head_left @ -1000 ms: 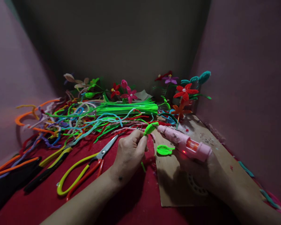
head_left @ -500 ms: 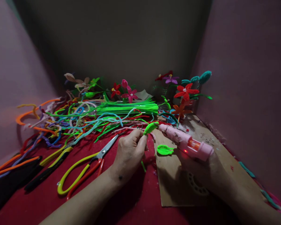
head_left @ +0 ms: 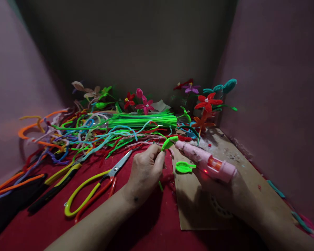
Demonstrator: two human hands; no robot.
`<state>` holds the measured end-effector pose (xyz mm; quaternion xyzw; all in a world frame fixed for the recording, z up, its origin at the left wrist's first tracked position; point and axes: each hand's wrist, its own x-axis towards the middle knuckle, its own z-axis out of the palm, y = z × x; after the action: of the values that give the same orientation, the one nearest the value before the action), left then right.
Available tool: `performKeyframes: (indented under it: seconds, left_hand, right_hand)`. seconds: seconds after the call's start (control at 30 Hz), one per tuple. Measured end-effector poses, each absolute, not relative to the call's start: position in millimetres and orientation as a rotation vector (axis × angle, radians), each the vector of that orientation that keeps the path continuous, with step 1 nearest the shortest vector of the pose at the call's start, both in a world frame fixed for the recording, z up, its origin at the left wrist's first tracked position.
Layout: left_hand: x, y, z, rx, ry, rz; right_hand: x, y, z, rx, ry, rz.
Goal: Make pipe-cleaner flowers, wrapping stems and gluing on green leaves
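Note:
Between the pinched thumb and fingers of my left hand [head_left: 148, 166] is a bright green pipe-cleaner leaf [head_left: 170, 142], its tip pointing up and right. My right hand [head_left: 222, 188] is wrapped round a pink hot glue gun [head_left: 206, 159] with a small red light glowing on its side. The gun's nozzle is at the tip of the held leaf; whether they touch I cannot tell. Below the gun, a second green leaf [head_left: 184, 167] lies on a tan board [head_left: 188, 212], its stem end close to my right hand.
Yellow-and-orange-handled scissors [head_left: 101, 190] and yellow-and-black pliers [head_left: 57, 186] lie left on the red cloth [head_left: 143, 226]. Behind them spreads a tangle of coloured pipe cleaners [head_left: 94, 136] and a green bundle [head_left: 143, 120]. Pipe-cleaner flowers [head_left: 209, 101] stand along the back.
The glue gun has shifted slightly left and down, its nozzle still at the leaf tip. The held leaf and my left hand have moved very slightly right.

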<state>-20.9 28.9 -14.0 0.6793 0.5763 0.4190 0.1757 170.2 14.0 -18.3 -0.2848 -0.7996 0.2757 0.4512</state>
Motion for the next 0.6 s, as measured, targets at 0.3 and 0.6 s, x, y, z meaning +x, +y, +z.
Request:
performKeyframes:
  seconds: [0.3,0.6]
  left_hand:
    - [-20,30,-13,1.908,1.628,1.183]
    - [-21,30,-12,1.908,1.634,1.189]
  right_hand:
    - [171,8,-7,-0.735,-1.955,0.849]
    - [171,7,-1,-0.787,-1.970,0.774]
